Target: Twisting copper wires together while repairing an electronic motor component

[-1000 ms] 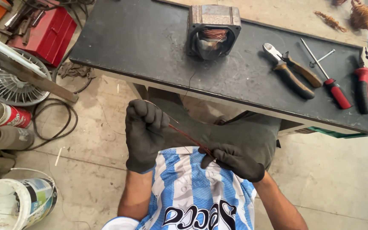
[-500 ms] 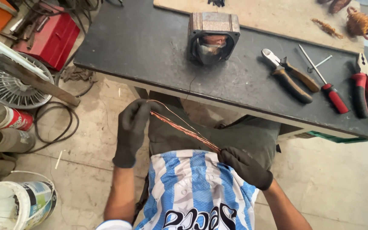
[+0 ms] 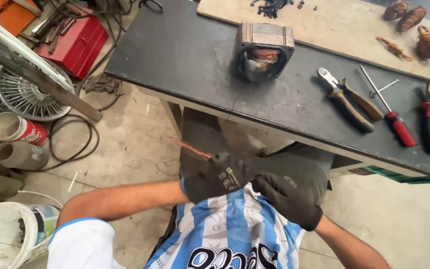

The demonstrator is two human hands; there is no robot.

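Copper wire (image 3: pixel 191 148) sticking out beside gloved left hand (image 3: pixel 221 175), right hand (image 3: pixel 287 199) touching

Gloved hands (image 3: pixel 255 187) closed, touching at chest.

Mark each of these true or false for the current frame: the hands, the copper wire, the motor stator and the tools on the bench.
1. Both hands wear dark gloves. True: the left hand and the right hand are gloved.
2. The hands are far apart. False: they meet close together in front of the striped shirt.
3. A strand of copper wire sticks out from the left hand. True.
4. The motor stator lies on the floor. False: it sits on the dark bench.
5. The red-handled screwdriver is in the right hand. False: it lies on the bench beside the pliers.
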